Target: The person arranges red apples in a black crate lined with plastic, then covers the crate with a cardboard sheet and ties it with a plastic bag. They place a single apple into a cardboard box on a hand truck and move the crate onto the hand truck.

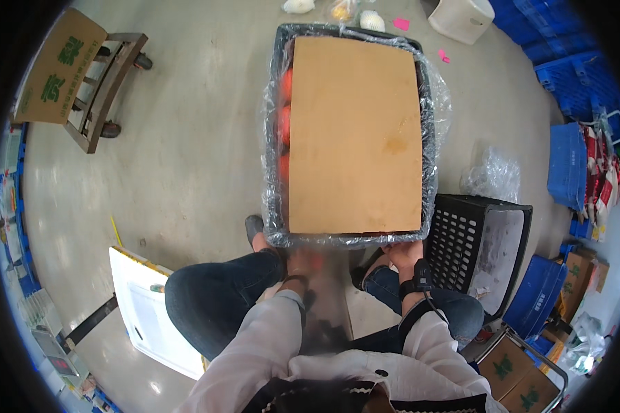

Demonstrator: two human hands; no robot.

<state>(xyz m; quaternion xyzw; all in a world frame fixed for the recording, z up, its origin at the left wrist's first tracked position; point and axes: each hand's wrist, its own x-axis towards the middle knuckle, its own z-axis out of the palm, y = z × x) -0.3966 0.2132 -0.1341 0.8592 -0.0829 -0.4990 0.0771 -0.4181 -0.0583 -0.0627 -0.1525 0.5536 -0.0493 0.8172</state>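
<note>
In front of me stands a black plastic crate (428, 129) lined with clear plastic film (442, 98). A flat brown cardboard sheet (355, 139) covers most of its top, and round red-orange items (285, 126) show along the left edge. My right hand (404, 254) is at the crate's near right corner, its fingers partly hidden under the rim. Below the near edge, left of centre, is my left hand (300, 260), blurred, its fingers hard to make out. Whether either hand grips the crate cannot be told.
An empty-looking black perforated crate (452, 242) lies on its side at the right, near crumpled clear plastic (493, 175). A white foam box lid (150, 310) is at my left. Further off are a wheeled cart (101, 98), a white stool (460, 19) and blue crates (568, 160).
</note>
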